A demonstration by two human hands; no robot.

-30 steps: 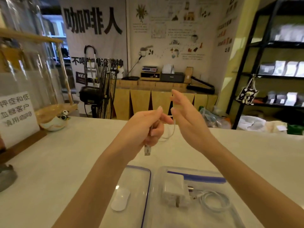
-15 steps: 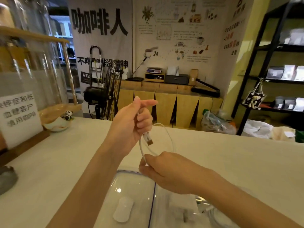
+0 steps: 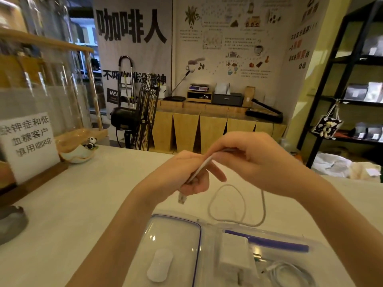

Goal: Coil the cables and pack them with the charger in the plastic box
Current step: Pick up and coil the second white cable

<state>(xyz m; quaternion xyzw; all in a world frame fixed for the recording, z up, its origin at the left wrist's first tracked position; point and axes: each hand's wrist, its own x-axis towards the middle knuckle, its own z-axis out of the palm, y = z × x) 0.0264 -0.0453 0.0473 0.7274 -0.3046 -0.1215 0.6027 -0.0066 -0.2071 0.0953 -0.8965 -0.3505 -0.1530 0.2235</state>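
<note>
1. Left hand (image 3: 186, 172): raised above the desk (image 3: 83, 204), fingers (image 3: 196, 186) curled closed around the white cable (image 3: 238, 204); USB plug (image 3: 182, 198) protruding downward from below the fist.
2. Right hand (image 3: 255, 162): raised just beside the left hand and touching it, fingers bent, pinching a straight run of the same cable where it crosses the back of the left hand's knuckles.
3. Cable slack: hanging from the hands in one loose loop, lower end of the loop lying on the desk just behind the plastic box (image 3: 310, 245). Far plug end not discernible.
4. Plastic box: clear, blue-trimmed, open, on the desk at the near edge of the view, directly below the hands.
5. Charger (image 3: 236, 257): white block, lying inside the box at its left end.
6. Second cable (image 3: 290, 274): white, already coiled, lying inside the box to the right of the charger, just beside it.
7. Lid (image 3: 176, 235): clear with a blue seal line, lying flat on the desk, touching the box's left side.
8. White oval item (image 3: 160, 265): seen through or on the lid; which of the two cannot be told.
9. Printed sign (image 3: 29, 143) in a wooden base: at the desk's far left, well apart from the box.
</note>
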